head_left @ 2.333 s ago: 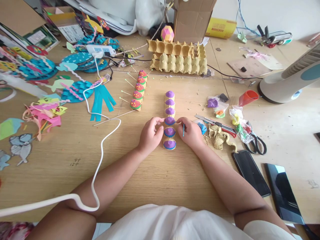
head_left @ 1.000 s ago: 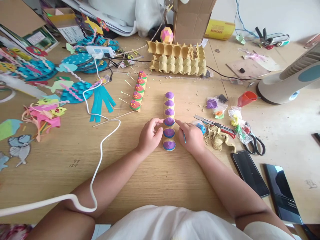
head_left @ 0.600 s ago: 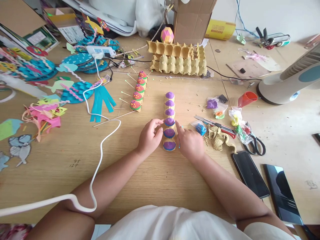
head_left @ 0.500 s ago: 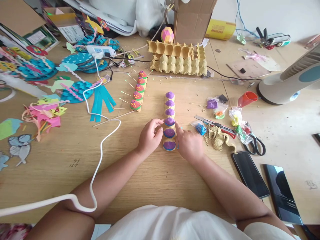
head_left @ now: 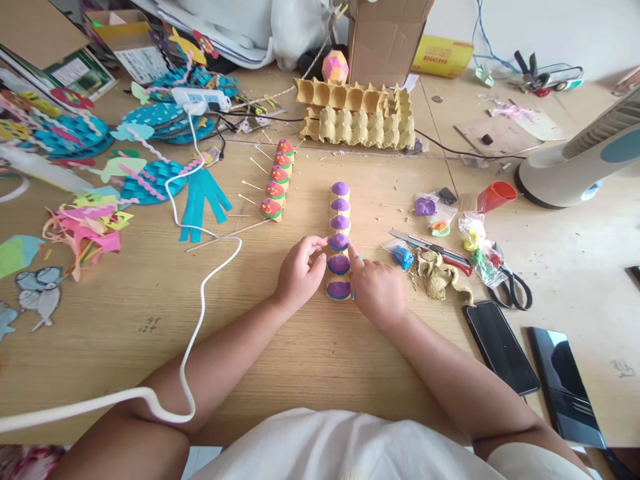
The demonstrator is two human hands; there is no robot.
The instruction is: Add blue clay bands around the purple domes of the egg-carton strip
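An egg-carton strip (head_left: 331, 277) stands lengthwise in front of me, its row of bumps capped with purple clay. Blue clay edges the nearest caps. My left hand (head_left: 301, 272) steadies the strip from the left, its bent fingertips at the fourth bump from the far end. Opposite, my right hand (head_left: 379, 288) presses its index fingertip on that bump's right edge, the other fingers curled under. Bits of a thin blue clay strand (head_left: 354, 294) peek out beside the right hand; the rest is hidden by it.
A red-and-green caterpillar (head_left: 277, 180) with pins lies at the back left. Right of my hands are a utility knife (head_left: 431, 249), bagged blue clay (head_left: 401, 255), carton scraps (head_left: 437, 277), scissors (head_left: 511, 288) and a phone (head_left: 500, 347). A white cable (head_left: 203, 300) crosses my left arm.
My right index finger has shifted very slightly along the bump's right edge. My left hand and the strip stay almost where they were.
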